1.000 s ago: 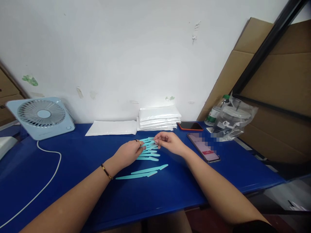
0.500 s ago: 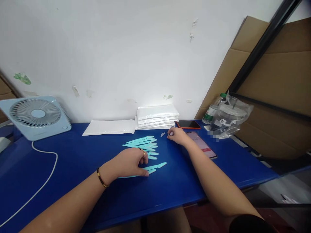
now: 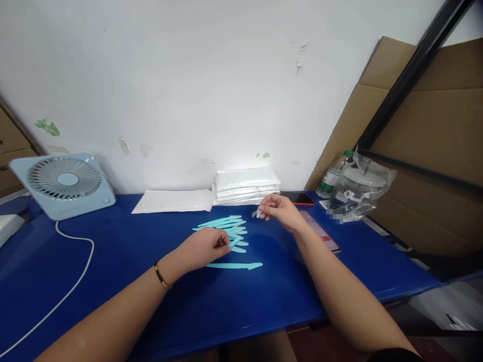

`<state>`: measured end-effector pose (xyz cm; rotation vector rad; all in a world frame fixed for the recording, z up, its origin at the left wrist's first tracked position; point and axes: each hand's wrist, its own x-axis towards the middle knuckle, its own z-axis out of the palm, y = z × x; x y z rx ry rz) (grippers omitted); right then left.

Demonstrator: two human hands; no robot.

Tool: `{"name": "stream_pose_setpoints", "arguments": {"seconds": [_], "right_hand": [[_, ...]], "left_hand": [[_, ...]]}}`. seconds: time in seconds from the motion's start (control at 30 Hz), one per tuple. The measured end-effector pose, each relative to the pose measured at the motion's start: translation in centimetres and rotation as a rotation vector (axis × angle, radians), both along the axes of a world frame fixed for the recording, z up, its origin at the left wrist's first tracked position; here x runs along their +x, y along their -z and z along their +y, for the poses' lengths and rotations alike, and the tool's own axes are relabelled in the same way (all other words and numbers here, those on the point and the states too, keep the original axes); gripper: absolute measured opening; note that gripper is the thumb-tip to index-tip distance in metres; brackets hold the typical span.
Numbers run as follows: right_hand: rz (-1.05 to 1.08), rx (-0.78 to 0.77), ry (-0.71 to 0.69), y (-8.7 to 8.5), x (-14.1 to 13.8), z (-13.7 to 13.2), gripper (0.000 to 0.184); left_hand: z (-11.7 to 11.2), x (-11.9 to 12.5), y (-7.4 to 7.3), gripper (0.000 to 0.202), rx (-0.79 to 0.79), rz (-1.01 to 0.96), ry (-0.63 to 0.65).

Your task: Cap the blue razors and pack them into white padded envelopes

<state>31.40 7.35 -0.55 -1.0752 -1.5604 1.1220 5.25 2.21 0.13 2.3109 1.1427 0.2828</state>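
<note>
A turquoise eyebrow razor [image 3: 234, 242] is pinched in the closed fingers of my left hand [image 3: 211, 246], its tip pointing right. Partly hidden behind that hand, several more turquoise razors [image 3: 219, 221] lie fanned in a pile. Nearer the front edge, a single razor [image 3: 234, 266] rests apart on the blue table. My right hand [image 3: 277, 208], closed in a pinch, holds a small translucent cap [image 3: 258, 213] at its fingertips. A similar clear sliver [image 3: 254, 214] shows just left of it; whether it touches the fingers is unclear.
White padded packets [image 3: 247, 185] are stacked against the wall, with another white packet [image 3: 173, 200] lying to their left. On the right are two phones [image 3: 320, 231], a bottle [image 3: 330, 178] and a bagged cup [image 3: 358, 188]. A blue fan [image 3: 68, 181] with a cable stands left.
My left hand has picked up one of the two front razors and moved up to the pile. My right hand has lifted slightly, a small cap now showing at its fingertips.
</note>
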Motion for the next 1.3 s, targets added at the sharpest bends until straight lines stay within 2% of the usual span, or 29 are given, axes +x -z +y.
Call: {"name": "stream_pose_setpoints", "arguments": {"seconds": [0.17, 0.47, 0.67, 0.73, 0.8, 0.87, 0.9, 0.97, 1.07, 1.17, 1.3], "right_hand": [[0.134, -0.005, -0.098, -0.9, -2.5, -1.8, 0.027], [0.123, -0.041, -0.192, -0.3, -4.7, -2.8, 0.027], [0.093, -0.075, -0.254, 0.1, -5.5, -3.0, 0.025], [-0.004, -0.011, -0.192, 0.2, -4.6, -2.2, 0.023], [-0.169, 0.127, -0.015, 0.7, -2.9, -1.0, 0.021], [-0.442, 0.300, 0.192, 1.4, -1.1, 0.5, 0.017], [-0.561, 0.357, 0.222, 1.8, -0.3, 1.1, 0.017], [-0.757, 0.424, 0.166, 2.5, 0.6, 2.0, 0.022], [-0.966, 0.421, 0.072, 3.0, 0.4, 2.4, 0.019], [-1.135, 0.385, 0.088, 2.9, -0.7, 2.0, 0.013], [-1.227, 0.388, 0.138, 2.6, -1.5, 1.5, 0.009]], "left_hand": [[0.5, 0.0, 0.0, 0.031, -0.081, -0.147, -0.070], [0.5, 0.2, 0.0, 0.029, -0.068, -0.178, -0.081], [0.7, 0.3, 0.1, 0.026, -0.031, -0.264, -0.143], [1.0, 0.2, 0.4, 0.025, 0.012, -0.240, -0.148], [1.5, 0.0, 0.8, 0.023, 0.102, -0.166, -0.153], [1.7, -0.1, 1.1, 0.021, 0.226, -0.092, -0.165], [1.7, -0.1, 1.2, 0.022, 0.281, -0.067, -0.166], [1.3, 0.0, 1.1, 0.023, 0.337, -0.042, -0.128], [0.0, 0.5, 0.9, 0.024, 0.288, 0.006, 0.061], [-1.4, 1.2, 1.0, 0.018, 0.269, 0.086, 0.210], [-2.1, 2.1, 1.4, 0.012, 0.351, 0.201, 0.192]]}}
